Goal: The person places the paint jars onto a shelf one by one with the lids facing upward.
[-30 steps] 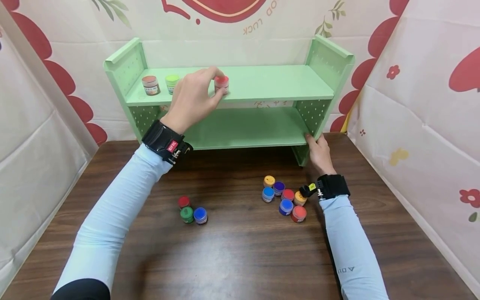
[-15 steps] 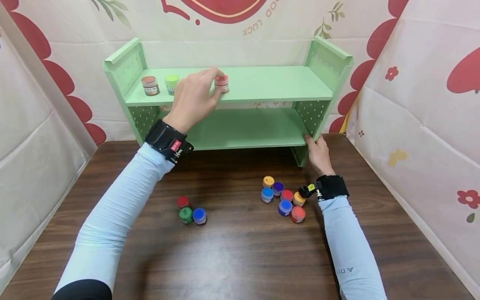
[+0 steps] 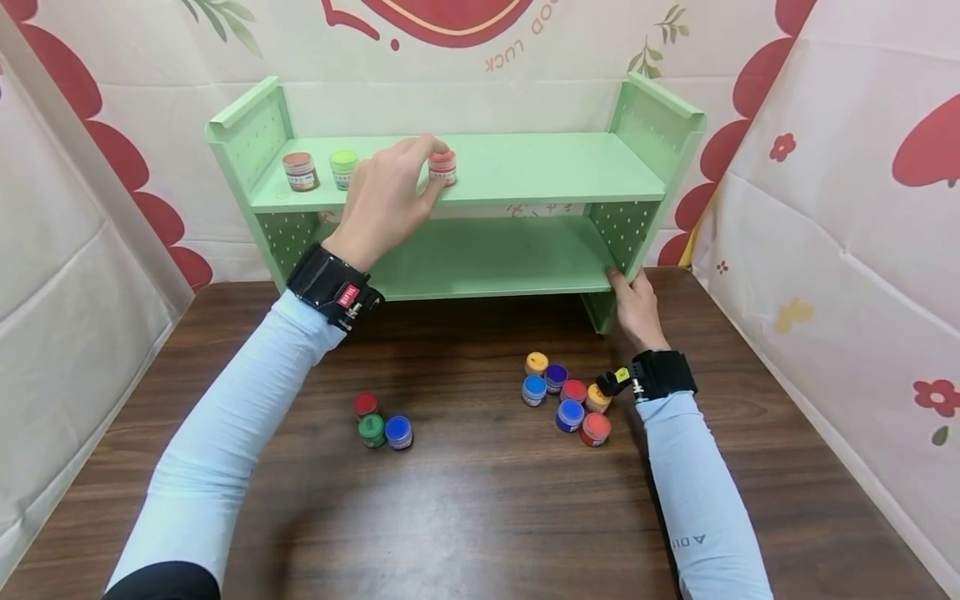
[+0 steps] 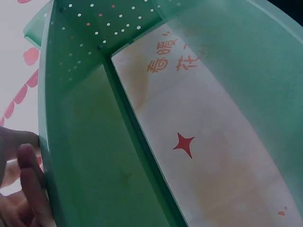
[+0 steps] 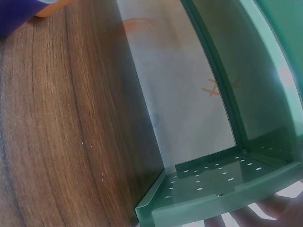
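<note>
On the upper tier of the green two-tier shelf (image 3: 525,167), my left hand (image 3: 390,196) pinches a small red-lidded jar (image 3: 442,167) between thumb and fingers. To its left on that tier are a lime-lidded jar (image 3: 342,168), partly covered by the hand, and a brown-lidded jar (image 3: 301,172). My right hand (image 3: 638,310) grips the lower right end of the shelf, thumb at the lower tier's front corner. In the right wrist view its fingers (image 5: 265,208) lie along the perforated side panel. The left wrist view shows the left fingers (image 4: 34,189) by the shelf's edge; the held jar is hidden there.
A cluster of several jars with yellow, blue, purple and red lids (image 3: 570,414) stands on the brown wooden table (image 3: 465,517) near my right wrist. Left of centre is a group with red, green (image 3: 372,431) and blue lids. A printed cloth (image 3: 465,104) hangs behind the shelf.
</note>
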Available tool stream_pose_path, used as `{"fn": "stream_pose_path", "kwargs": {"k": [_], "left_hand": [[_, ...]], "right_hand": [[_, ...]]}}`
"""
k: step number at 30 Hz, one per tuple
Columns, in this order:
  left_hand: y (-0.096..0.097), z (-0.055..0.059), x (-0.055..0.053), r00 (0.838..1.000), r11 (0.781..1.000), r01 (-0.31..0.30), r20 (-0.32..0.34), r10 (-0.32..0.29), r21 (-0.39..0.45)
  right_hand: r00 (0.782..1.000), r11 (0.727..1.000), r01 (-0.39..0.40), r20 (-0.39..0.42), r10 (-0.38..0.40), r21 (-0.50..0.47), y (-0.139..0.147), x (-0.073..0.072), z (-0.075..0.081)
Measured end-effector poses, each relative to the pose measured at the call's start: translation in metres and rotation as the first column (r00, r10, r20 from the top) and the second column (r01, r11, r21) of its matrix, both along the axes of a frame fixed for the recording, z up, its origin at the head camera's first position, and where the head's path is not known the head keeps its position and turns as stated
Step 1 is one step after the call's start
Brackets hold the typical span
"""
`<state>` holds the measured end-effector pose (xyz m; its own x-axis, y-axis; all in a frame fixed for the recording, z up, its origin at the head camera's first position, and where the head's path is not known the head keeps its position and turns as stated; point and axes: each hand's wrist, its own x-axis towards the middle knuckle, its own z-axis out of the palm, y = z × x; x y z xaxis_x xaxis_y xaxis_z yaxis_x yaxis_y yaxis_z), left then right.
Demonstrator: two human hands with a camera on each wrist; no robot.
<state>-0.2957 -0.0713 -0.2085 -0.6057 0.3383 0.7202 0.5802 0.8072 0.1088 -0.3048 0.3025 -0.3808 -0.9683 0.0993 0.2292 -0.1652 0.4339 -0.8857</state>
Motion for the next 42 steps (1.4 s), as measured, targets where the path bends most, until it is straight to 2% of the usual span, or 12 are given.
{"fn": "stream_pose_path", "kwargs": {"k": [9,17,22,25,27,29,31,33,35,38,40,42], "left_hand": [[-0.01,-0.016,0.015,0.987,0.991,0.129,-0.104,-0.124,0.038],[-0.018,-0.048,0.037,0.958,0.962,0.265,-0.136,-0.253,0.072],[-0.024,-0.076,0.05,0.952,0.95,0.308,-0.015,-0.307,0.05],[-0.028,-0.093,0.054,0.943,0.951,0.31,0.129,-0.308,0.002],[-0.03,-0.104,0.055,0.926,0.948,0.314,0.239,-0.294,-0.049],[-0.032,-0.114,0.056,0.893,0.942,0.324,0.358,-0.273,-0.09],[-0.034,-0.123,0.057,0.844,0.931,0.344,0.473,-0.252,-0.117],[-0.037,-0.13,0.057,0.775,0.917,0.379,0.583,-0.243,-0.122],[-0.039,-0.136,0.057,0.691,0.905,0.411,0.683,-0.235,-0.105],[-0.04,-0.142,0.058,0.584,0.892,0.445,0.781,-0.223,-0.078],[-0.039,-0.143,0.058,0.542,0.889,0.451,0.815,-0.206,-0.075],[-0.038,-0.144,0.06,0.527,0.881,0.464,0.828,-0.19,-0.093]], "right_hand": [[1.0,1.0,0.007,-0.008,-0.007,0.008,0.0,-0.002,0.001],[1.0,1.0,0.004,0.001,-0.004,0.007,0.0,0.0,0.0],[1.0,1.0,0.007,0.011,-0.007,0.006,-0.001,0.0,0.0],[1.0,1.0,0.007,0.012,-0.007,0.002,0.0,-0.001,-0.001],[1.0,1.0,0.008,0.008,-0.008,-0.001,0.001,-0.001,-0.001],[1.0,1.0,0.01,0.005,-0.01,-0.003,0.001,-0.002,-0.001],[1.0,1.0,0.01,0.009,-0.01,0.0,0.001,-0.002,-0.001],[1.0,1.0,0.008,0.015,-0.008,0.004,0.001,-0.003,-0.002],[1.0,1.0,0.007,0.018,-0.007,0.002,0.0,-0.003,-0.002],[1.0,1.0,0.014,0.017,-0.014,-0.004,0.0,-0.002,-0.002],[1.0,1.0,0.018,0.016,-0.018,-0.01,0.0,-0.001,-0.001],[1.0,1.0,0.019,0.015,-0.019,-0.01,0.0,0.0,0.0]]}}
